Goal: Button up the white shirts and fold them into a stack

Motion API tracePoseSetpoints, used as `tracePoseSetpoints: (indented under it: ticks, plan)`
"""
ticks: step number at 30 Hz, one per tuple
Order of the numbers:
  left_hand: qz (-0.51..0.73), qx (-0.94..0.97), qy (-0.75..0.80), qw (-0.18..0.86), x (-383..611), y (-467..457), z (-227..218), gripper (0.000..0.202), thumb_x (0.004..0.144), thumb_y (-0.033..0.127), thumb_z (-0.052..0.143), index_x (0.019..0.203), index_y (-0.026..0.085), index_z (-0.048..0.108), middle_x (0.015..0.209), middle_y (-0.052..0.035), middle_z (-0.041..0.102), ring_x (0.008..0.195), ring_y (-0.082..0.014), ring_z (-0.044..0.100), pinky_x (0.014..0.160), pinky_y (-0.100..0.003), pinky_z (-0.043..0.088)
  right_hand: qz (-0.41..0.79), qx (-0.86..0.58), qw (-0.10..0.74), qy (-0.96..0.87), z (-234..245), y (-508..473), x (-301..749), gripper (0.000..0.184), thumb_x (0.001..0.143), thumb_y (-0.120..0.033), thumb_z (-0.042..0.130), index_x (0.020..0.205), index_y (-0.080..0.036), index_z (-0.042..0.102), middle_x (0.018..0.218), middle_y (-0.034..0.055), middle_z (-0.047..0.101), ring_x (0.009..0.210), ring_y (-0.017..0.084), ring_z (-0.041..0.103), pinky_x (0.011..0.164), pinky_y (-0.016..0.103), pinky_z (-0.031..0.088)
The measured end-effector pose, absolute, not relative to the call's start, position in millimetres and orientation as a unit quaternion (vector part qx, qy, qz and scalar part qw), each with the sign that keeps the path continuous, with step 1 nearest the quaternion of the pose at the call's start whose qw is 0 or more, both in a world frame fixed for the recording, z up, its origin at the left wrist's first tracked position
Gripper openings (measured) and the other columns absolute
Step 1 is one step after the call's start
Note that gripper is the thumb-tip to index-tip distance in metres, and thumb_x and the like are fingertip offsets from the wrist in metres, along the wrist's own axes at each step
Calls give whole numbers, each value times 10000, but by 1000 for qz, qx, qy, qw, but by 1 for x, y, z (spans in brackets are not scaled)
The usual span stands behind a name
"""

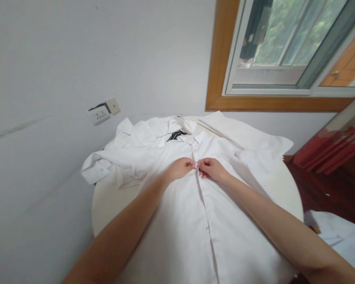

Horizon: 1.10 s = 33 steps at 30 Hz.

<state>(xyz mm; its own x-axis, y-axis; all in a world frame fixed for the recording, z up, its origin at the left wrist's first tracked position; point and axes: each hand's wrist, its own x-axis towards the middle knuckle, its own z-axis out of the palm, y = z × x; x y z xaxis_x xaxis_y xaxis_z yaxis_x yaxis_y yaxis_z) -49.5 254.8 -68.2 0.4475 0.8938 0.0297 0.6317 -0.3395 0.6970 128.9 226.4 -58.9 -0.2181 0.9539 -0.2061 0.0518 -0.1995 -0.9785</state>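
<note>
A white button-up shirt [192, 221] lies spread front-up on a round white table [106, 205], collar away from me. My left hand [180, 167] and my right hand [211, 167] meet at the shirt's front placket just below the collar. Both pinch the placket edges, fingertips almost touching each other. A row of small buttons runs down the placket toward me. The left sleeve [106, 167] hangs over the table's left edge.
More white garments [154, 132] lie crumpled behind the shirt, with a dark label showing. A wall socket [99, 115] sits on the white wall at left. A wood-framed window [272, 59] is at upper right. Red fabric [328, 154] and papers [337, 232] lie on the right.
</note>
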Motion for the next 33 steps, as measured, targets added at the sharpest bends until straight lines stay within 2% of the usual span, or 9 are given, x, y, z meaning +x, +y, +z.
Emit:
tracePoseSetpoints:
  ticks: [6, 11, 15, 18, 21, 27, 33]
  plan:
    - [184, 801, 522, 229, -44, 246, -63, 188, 834, 217, 520, 859, 165, 699, 835, -32, 707, 737, -144, 618, 682, -240, 454, 656, -442, 330, -515, -56, 231, 139, 53, 815, -84, 629, 783, -118, 653, 699, 22, 683, 612, 99, 656, 540, 177, 571]
    - [186, 805, 525, 207, -42, 244, -63, 194, 840, 203, 518, 859, 167, 708, 858, -44, 704, 779, -148, 627, 728, -240, 467, 666, -444, 330, -500, -56, 234, 143, 152, 816, 2, 553, 803, -110, 655, 739, 41, 710, 664, 112, 689, 547, 178, 584]
    - [180, 811, 524, 189, -43, 242, -62, 197, 830, 187, 517, 872, 164, 708, 897, -57, 700, 818, -158, 635, 764, -244, 475, 679, -441, 326, -489, -55, 234, 145, 89, 801, -24, 614, 810, -103, 655, 792, 76, 731, 716, 150, 718, 549, 203, 599]
    - [177, 818, 517, 181, -43, 243, -62, 197, 822, 172, 515, 873, 162, 705, 903, -61, 698, 825, -161, 634, 776, -247, 475, 671, -450, 328, -489, -56, 234, 144, 61, 798, -53, 634, 822, -107, 646, 771, 72, 730, 663, 152, 719, 517, 201, 592]
    - [173, 822, 511, 184, -43, 245, -64, 213, 849, 197, 491, 856, 168, 702, 881, -58, 701, 825, -166, 633, 774, -254, 475, 650, -464, 325, -506, -57, 233, 140, 58, 825, -85, 605, 857, -124, 634, 658, 30, 702, 531, 122, 681, 469, 183, 568]
    - [174, 818, 522, 167, -40, 246, -64, 363, 929, 274, 384, 820, 162, 712, 876, -88, 709, 873, -187, 634, 819, -279, 466, 601, -487, 323, -545, -59, 231, 133, 60, 815, -129, 601, 864, -160, 588, 524, -36, 638, 376, 77, 576, 376, 131, 483]
    - [166, 802, 552, 157, -36, 241, -62, 325, 919, 299, 431, 819, 178, 715, 870, -74, 706, 857, -181, 635, 790, -271, 464, 546, -505, 319, -587, -60, 227, 126, 114, 798, -157, 617, 853, -194, 525, 462, -68, 613, 292, 65, 493, 283, 104, 355]
